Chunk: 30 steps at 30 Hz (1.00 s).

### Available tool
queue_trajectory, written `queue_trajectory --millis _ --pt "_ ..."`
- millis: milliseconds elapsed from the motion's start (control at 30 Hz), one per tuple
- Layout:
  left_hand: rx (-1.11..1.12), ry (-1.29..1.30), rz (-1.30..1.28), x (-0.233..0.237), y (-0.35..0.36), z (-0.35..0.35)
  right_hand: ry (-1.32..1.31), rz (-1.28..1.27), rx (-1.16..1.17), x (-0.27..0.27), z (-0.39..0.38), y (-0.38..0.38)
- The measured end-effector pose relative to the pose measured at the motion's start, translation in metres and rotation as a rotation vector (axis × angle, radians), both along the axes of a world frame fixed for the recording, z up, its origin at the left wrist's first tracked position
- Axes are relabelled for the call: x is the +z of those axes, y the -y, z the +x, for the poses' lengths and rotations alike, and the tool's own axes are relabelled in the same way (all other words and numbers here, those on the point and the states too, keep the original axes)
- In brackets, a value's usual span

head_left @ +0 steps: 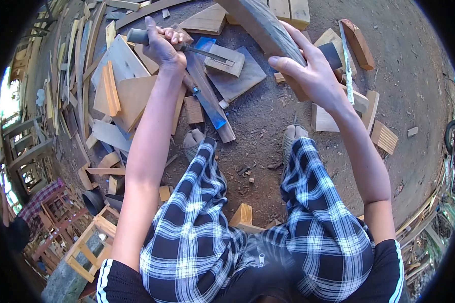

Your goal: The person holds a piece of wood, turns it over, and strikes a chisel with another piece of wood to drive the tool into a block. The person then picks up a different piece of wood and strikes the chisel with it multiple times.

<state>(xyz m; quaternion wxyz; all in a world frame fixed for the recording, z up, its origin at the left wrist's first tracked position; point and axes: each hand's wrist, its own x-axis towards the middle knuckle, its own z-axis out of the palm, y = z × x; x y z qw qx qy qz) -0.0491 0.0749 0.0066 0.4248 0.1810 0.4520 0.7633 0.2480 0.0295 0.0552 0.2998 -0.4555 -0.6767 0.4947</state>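
**Knees apart, chisel in one fist, plank in the other**

Checked trousers [202, 237] filled the near view, my knees spread and my feet [193, 142] planted on the dirt ground [268, 116].

My left hand [159, 48] was clenched round the handle of a chisel [197, 49], knuckles up. Its steel ran out to a small notched block [227, 61] and seemed to rest on it. My right hand [313, 76] was wrapped round the edge of a long plank [260, 22], thumb laid along its face, the far end slanting up and away from me.

The block sat on a flat grey slab [240, 81], between my two hands. Just nearer me lay a second chisel [210, 106], blue along the blade, across a strip of wood. A saw [345, 55] lay by my right wrist, and offcuts [119, 91] were heaped thickly to my left.

I judged that the work wanted a firm, low grip on the handle, the edge pointed away from my right hand, and the plank kept well clear of the steel. With the block loose on its slab, a careless push could have skidded it.
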Motion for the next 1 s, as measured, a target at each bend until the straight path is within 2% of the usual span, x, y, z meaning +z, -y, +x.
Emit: queue_trajectory --millis 167,333,433,567,1000 --pt "-0.066 -0.003 0.048 0.022 0.003 0.023 -0.008 0.021 0.025 -0.006 -0.003 0.003" --pt "-0.137 -0.211 0.056 0.015 0.002 0.031 0.010 0.036 0.036 -0.007 -0.003 0.004" --pt "-0.158 -0.170 0.047 0.013 0.004 0.035 0.027 0.007 0.040 -0.009 0.000 0.005" --pt "-0.163 -0.127 0.031 0.005 0.001 0.037 0.069 0.096 0.031 -0.013 0.004 0.007" --pt "-0.062 -0.303 0.075 0.012 0.010 0.069 0.077 0.067 0.046 -0.009 0.000 0.006"
